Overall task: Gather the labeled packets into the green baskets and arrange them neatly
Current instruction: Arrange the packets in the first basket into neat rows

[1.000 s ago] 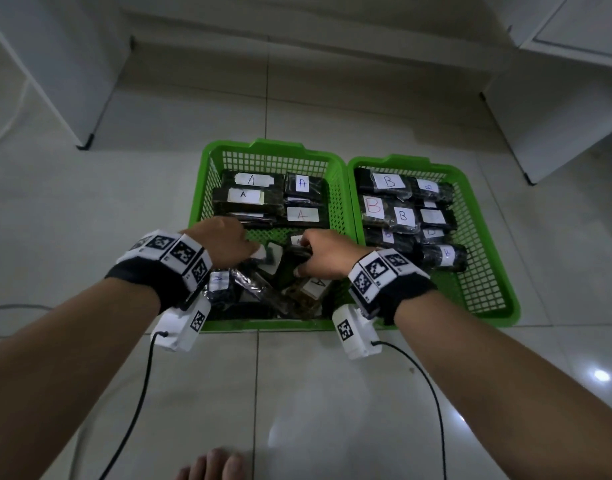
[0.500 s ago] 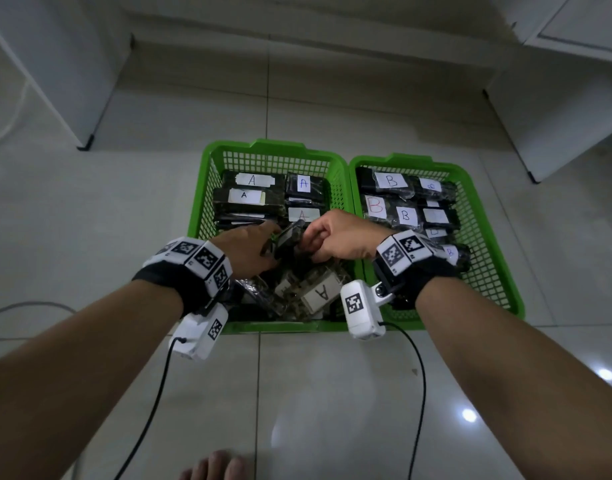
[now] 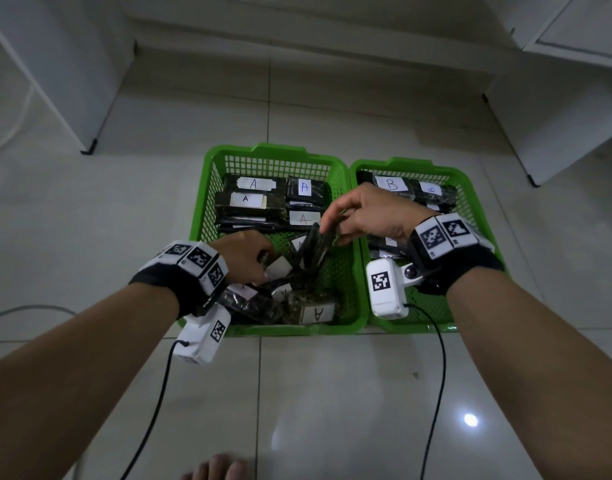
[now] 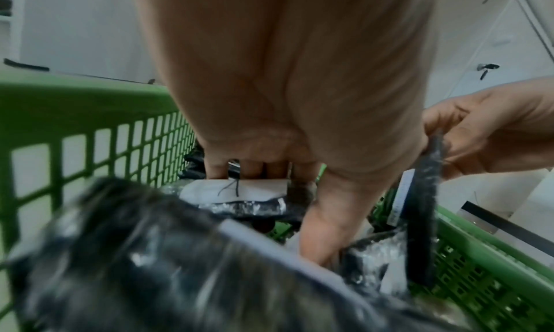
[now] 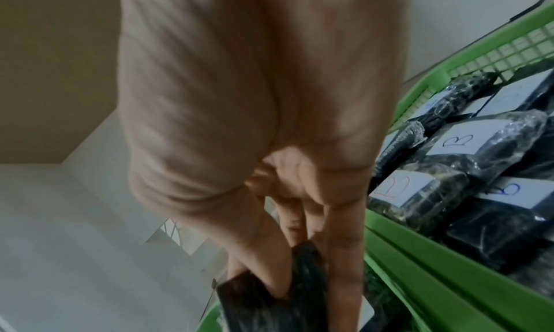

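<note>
Two green baskets stand side by side on the floor. The left basket [image 3: 207, 188] holds dark packets labelled A, neat at the back and jumbled at the front. The right basket [image 3: 471, 188] holds packets labelled B [image 5: 458, 142]. My right hand [image 3: 332, 225] pinches a dark packet [image 3: 315, 247] by its top edge and holds it on end over the left basket's middle. My left hand [image 3: 259, 268] reaches into the front jumble, its fingers curled round a packet with a white label [image 4: 237, 190]. One A packet [image 3: 313, 311] lies at the front.
White cabinets [image 3: 557, 98] stand at the back right and a white unit [image 3: 55, 64] at the back left. Black cables [image 3: 152, 410] trail from both wrist cameras over the pale tiled floor. A bare foot [image 3: 218, 469] shows at the bottom edge.
My right hand has risen and moved back and right, lifting one dark packet upright out of the jumble. My left hand stayed low in the front of the left basket.
</note>
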The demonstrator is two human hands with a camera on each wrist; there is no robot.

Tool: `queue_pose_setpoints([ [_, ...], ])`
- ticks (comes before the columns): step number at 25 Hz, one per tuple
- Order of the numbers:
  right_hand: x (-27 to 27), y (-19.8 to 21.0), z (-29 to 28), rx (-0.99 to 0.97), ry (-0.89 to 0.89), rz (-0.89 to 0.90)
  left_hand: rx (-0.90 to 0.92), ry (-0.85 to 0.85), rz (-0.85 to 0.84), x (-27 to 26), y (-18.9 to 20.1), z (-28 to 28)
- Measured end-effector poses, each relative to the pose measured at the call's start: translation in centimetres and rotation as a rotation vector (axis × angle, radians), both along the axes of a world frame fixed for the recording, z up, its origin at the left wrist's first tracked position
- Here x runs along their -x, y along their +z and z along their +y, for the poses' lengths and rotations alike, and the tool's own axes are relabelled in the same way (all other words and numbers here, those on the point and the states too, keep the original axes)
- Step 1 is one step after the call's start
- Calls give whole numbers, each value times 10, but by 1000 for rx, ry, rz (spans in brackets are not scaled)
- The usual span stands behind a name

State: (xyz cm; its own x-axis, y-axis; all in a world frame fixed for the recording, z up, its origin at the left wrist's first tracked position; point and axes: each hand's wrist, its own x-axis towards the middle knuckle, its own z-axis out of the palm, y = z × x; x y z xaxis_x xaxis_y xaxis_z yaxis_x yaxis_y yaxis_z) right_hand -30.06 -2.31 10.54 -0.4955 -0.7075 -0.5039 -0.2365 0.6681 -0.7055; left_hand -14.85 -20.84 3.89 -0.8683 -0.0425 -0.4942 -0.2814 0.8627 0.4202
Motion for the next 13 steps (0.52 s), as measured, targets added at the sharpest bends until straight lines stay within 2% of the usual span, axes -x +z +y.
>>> queue_pose_setpoints([
  [4,12,-2,4,58,-25,81,-79,119,-29,-3,2,-11],
  [9,6,3,7,93,-51,-83,-315,320,90,-7,12,-26],
  [13,-8,-8,1,91,-111,-291,-519,496,195,-11,15,-30],
])
